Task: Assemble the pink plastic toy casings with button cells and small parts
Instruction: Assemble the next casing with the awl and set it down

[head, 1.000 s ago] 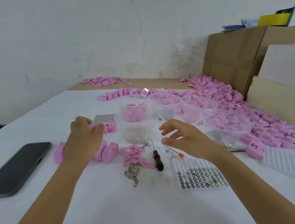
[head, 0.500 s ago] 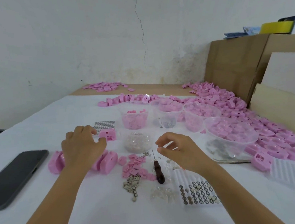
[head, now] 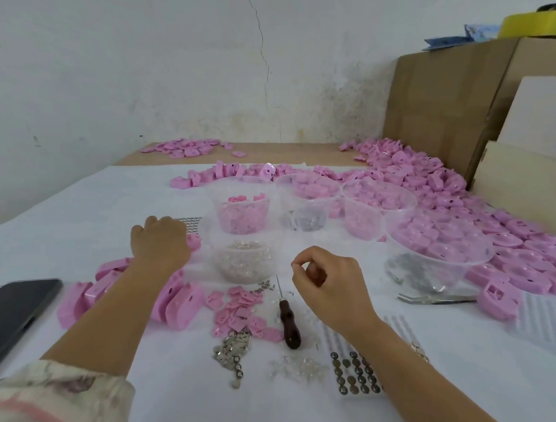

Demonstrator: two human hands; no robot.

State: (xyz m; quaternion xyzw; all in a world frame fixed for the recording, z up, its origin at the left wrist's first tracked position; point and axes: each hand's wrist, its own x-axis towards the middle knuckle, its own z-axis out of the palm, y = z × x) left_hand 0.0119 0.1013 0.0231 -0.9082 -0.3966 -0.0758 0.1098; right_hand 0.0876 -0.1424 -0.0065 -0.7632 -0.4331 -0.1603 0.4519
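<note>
- The right grip point(head: 332, 286) hovers above the tabletop point(head: 71, 220), thumb and forefinger tips pinched together and the other fingers curled. Whatever sits between them is too small to see. If it is a tiny part, a slack pinch would likely drop it among the clear bits point(head: 299, 369) below, where it would be hard to find.
- The left grip point(head: 159, 243) reaches over a casing point(head: 194, 242) beside the tray point(head: 187, 222). Its fingers are hidden behind the hand, so I cannot tell whether it holds that casing. A hasty grab could knock the tray.
- The left forearm passes right over the upright casings point(head: 184, 304). Drawing back low could topple them onto the lids point(head: 238, 310).
- The awl point(head: 289, 324) lies just beside the right wrist. A careless sweep could roll it into the contacts point(head: 231, 351) or the cells point(head: 356, 376).
- The cup point(head: 245, 260) of clear parts stands between both grips and looks easy to tip.
</note>
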